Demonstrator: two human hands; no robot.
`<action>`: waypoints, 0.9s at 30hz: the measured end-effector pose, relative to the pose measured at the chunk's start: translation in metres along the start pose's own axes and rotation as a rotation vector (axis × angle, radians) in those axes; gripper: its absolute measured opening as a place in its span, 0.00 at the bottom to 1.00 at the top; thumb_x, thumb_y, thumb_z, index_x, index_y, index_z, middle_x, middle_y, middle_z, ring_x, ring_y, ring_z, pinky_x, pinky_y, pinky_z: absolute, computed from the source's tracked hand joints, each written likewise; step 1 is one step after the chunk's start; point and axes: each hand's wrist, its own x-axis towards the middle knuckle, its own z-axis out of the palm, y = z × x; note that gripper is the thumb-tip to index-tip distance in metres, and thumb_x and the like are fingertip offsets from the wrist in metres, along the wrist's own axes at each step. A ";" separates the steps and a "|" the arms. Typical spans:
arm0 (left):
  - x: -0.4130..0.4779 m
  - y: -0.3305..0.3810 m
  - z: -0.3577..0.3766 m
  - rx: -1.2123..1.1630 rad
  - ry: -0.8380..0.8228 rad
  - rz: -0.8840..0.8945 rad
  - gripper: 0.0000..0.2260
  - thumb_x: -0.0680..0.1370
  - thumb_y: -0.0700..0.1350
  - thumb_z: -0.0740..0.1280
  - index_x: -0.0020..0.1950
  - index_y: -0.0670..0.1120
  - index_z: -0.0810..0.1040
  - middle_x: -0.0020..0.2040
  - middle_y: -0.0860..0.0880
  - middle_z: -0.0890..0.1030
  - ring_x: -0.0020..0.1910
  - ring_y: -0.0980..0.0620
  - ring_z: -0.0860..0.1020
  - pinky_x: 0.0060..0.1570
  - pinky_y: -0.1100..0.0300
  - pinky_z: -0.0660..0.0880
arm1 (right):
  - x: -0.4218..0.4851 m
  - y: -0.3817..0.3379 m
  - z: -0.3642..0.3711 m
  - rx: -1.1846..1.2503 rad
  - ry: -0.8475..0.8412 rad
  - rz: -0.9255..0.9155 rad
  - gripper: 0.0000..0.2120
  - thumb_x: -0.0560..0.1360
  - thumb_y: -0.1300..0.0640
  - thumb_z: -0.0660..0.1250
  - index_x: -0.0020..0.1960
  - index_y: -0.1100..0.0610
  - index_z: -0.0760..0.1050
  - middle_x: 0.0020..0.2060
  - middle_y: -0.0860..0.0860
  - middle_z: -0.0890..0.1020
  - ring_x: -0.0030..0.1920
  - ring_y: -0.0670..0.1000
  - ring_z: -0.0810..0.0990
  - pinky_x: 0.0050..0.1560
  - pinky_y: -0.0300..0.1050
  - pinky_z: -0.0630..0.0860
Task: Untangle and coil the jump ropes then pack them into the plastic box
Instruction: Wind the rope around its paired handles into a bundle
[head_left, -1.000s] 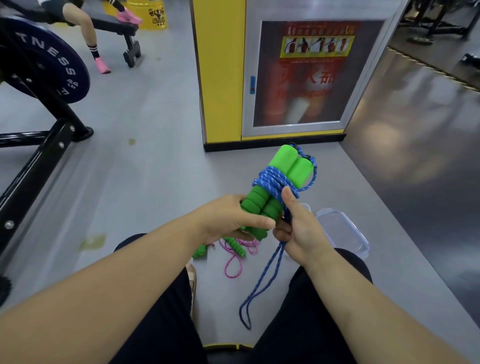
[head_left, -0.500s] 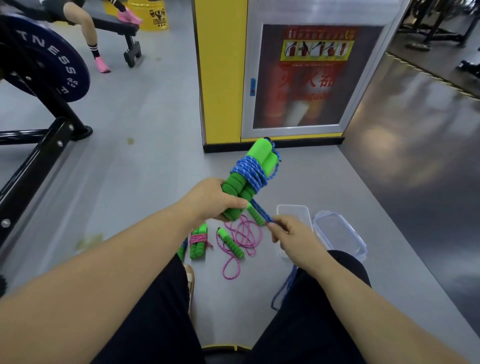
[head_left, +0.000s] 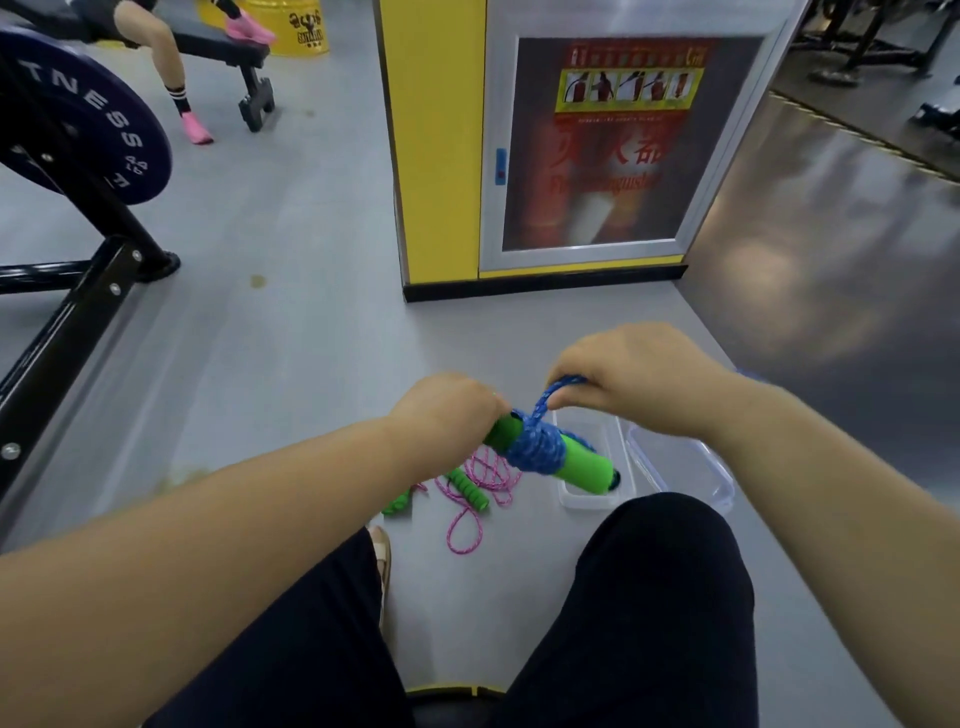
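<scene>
My left hand (head_left: 449, 408) grips the green foam handles of the blue jump rope (head_left: 540, 449), which lie tilted down to the right with blue cord wound round their middle. My right hand (head_left: 631, 376) pinches the loose end loop of the blue cord just above the bundle. The bundle's lower end hangs over the clear plastic box (head_left: 597, 499) on the floor. A pink jump rope (head_left: 480, 491) with green handles lies loose on the floor left of the box, partly hidden by my left arm.
The box's clear lid (head_left: 685, 473) lies right of the box. A yellow pillar with a fire-extinguisher cabinet (head_left: 592, 150) stands ahead. A weight plate (head_left: 88, 135) on a black rack is at the left; a person sits on a bench far left.
The handle bundle has swung from upright to tilted down over the box. My right hand rose from below the bundle to above it, pulling the blue cord end up; the hanging tail is gone.
</scene>
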 end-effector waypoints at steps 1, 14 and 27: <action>-0.002 0.001 -0.003 -0.006 0.011 0.065 0.16 0.77 0.35 0.59 0.63 0.47 0.71 0.55 0.48 0.77 0.54 0.47 0.76 0.43 0.56 0.71 | 0.003 0.007 -0.002 0.049 -0.010 -0.015 0.14 0.74 0.41 0.62 0.54 0.45 0.78 0.48 0.43 0.81 0.47 0.44 0.75 0.41 0.42 0.67; -0.030 -0.005 0.004 -0.846 0.282 0.039 0.29 0.73 0.46 0.72 0.70 0.58 0.66 0.53 0.54 0.80 0.49 0.53 0.78 0.51 0.61 0.74 | -0.030 0.002 0.108 1.192 -0.136 0.387 0.03 0.72 0.61 0.67 0.40 0.57 0.74 0.25 0.47 0.67 0.25 0.44 0.63 0.32 0.34 0.62; -0.002 -0.002 0.043 -0.872 0.167 -0.376 0.15 0.72 0.44 0.69 0.58 0.47 0.75 0.47 0.46 0.80 0.42 0.48 0.76 0.40 0.60 0.71 | -0.036 -0.042 0.057 0.096 -0.131 -0.055 0.12 0.81 0.45 0.49 0.46 0.51 0.64 0.45 0.51 0.77 0.47 0.55 0.75 0.40 0.46 0.64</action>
